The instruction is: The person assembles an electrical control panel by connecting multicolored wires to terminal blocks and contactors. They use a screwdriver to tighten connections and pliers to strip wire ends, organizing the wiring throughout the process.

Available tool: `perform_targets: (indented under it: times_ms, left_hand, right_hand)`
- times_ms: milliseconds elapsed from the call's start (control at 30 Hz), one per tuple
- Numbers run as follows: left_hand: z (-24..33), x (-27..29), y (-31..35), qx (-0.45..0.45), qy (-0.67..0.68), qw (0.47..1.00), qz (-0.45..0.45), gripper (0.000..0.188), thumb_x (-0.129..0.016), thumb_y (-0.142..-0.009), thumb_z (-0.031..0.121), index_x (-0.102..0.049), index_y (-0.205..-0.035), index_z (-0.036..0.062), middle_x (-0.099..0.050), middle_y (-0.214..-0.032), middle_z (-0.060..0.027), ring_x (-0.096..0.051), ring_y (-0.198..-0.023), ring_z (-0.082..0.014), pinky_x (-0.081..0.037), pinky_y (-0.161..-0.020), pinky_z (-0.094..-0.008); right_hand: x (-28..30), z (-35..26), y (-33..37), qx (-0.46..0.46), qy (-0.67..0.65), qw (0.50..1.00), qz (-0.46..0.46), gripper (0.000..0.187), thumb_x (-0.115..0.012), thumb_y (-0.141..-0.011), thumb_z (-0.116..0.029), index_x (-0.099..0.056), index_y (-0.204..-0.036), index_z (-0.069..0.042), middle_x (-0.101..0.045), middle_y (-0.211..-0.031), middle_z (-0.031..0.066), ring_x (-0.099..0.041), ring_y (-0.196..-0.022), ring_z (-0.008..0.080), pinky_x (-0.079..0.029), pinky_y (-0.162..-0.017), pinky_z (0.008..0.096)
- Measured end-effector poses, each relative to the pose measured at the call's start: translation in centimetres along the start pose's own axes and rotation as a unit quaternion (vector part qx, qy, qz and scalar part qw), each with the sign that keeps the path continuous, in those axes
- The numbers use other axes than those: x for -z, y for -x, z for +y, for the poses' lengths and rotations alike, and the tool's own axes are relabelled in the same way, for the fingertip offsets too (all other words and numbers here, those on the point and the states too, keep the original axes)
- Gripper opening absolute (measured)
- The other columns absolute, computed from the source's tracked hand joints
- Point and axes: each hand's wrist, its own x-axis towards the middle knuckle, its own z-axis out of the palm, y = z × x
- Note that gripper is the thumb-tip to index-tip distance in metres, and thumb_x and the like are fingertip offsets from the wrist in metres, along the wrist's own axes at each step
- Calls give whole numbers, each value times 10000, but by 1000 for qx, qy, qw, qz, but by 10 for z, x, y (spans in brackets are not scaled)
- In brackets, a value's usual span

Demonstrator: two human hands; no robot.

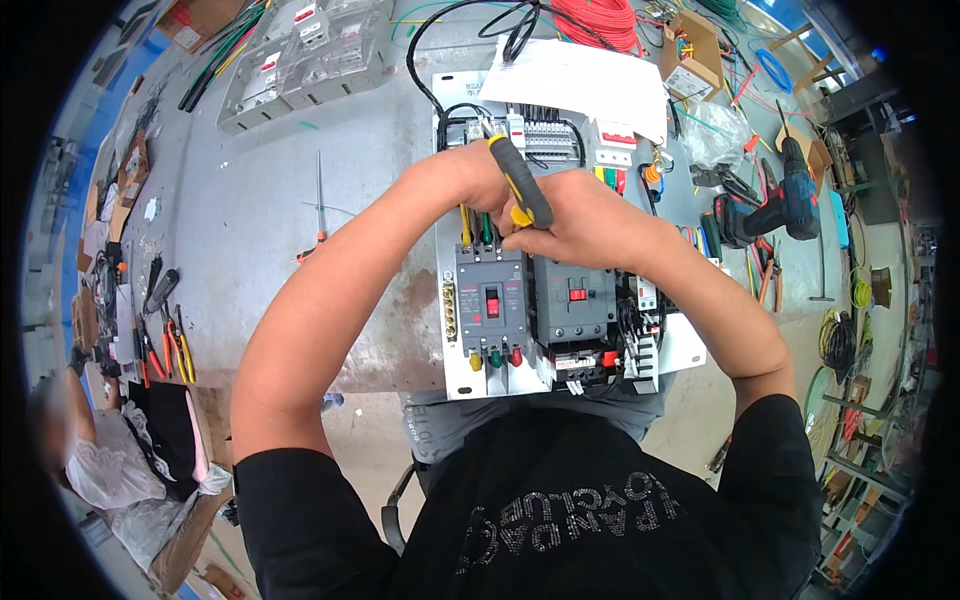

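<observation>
My right hand [580, 215] is closed round the black-and-yellow handles of a pair of pliers [522, 182]. The tool's metal jaws point away from me, toward wiring at the far part of a white mounting plate [460, 382]. Close beside it, my left hand [468, 178] has curled fingers, partly hidden; what they hold cannot be made out. Below the hands sits a grey circuit breaker [508, 283] with a red switch, with yellow and green wires at its top. To its right is a second dark grey switching device [572, 312]. Terminal blocks [548, 140] line the plate's far end.
A white paper sheet [580, 85] lies over the plate's far edge. A cordless drill [765, 212] stands at right. Clear plastic boxes [300, 75] are far left, a screwdriver [321, 215] nearer. Red wire coils [605, 22] lie at the back. Another person [85, 430] is at far left.
</observation>
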Motion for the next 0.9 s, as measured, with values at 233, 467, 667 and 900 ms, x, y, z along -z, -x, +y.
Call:
perform_targets:
  times_ms: [233, 467, 667, 900]
  left_hand:
    - [-18, -12, -14, 1, -27, 1000, 10, 368, -827, -765, 326, -772, -1003, 50, -781, -993, -207, -746, -931, -401, -584, -820, -465]
    - [-17, -13, -19, 24, 11, 1000, -1, 320, -869, -709, 260, -771, -927, 47, -783, -926, -165, -735, -867, -409, -578, -773, -472]
    - [-23, -20, -16, 53, 22, 998, 17, 363, -902, -706, 286, -797, -992, 89, -796, -994, -164, -750, -928, -375, -577, -787, -450]
    - [-9, -12, -13, 116, 67, 991, -10, 355, -922, -696, 245, -789, -980, 79, -798, -995, -133, -755, -950, -329, -585, -827, -436]
  right_hand:
    - [-15, 5, 0, 88, 0, 993, 82, 279, -869, -851, -255, -726, -997, -66, -739, -828, 128, -718, -798, 394, -582, -718, 452]
    - [-10, 7, 1, 12, 92, 995, 22, 238, -887, -822, -229, -763, -968, -88, -727, -930, 84, -718, -824, 329, -577, -710, 429]
    - [-1, -3, 0, 39, 38, 999, 1, 203, -855, -857, -190, -761, -989, -68, -697, -903, 95, -714, -837, 343, -571, -760, 444]
    - [-7, 2, 1, -13, -11, 1000, -3, 207, -831, -841, -155, -708, -955, -34, -708, -846, 138, -710, -791, 374, -571, -715, 455]
